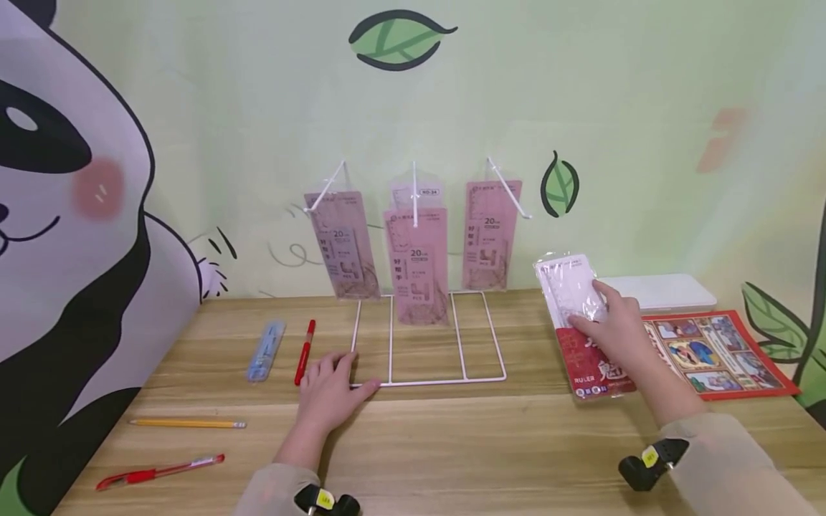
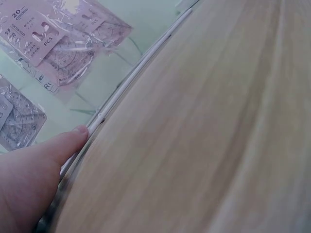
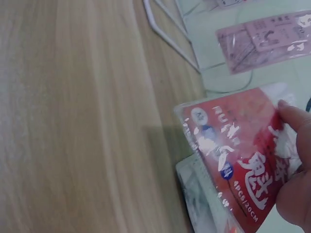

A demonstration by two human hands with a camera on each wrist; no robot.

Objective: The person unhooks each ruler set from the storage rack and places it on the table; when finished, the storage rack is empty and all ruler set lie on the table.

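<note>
My right hand (image 1: 613,326) pinches a plastic-wrapped ruler set (image 1: 571,355), red below and white above, tilted over the table's right side. In the right wrist view its red part (image 3: 233,141) reads "4PCS/20CM", with thumb and finger at its edge. My left hand (image 1: 332,394) rests at the front left corner of a white wire display rack (image 1: 426,383); the thumb (image 2: 73,141) lies along the front wire. Pink ruler packets hang from the rack's three hooks: a left packet (image 1: 342,247), middle packets (image 1: 416,269) one behind another, and a right packet (image 1: 490,236).
Left of the rack lie a red marker (image 1: 305,351), a blue clear-wrapped item (image 1: 265,351), a yellow pencil (image 1: 187,423) and a red pen (image 1: 161,471). A red-bordered picture booklet (image 1: 716,355) and a white flat box (image 1: 665,292) lie at right. A printed wall (image 1: 258,143) stands behind.
</note>
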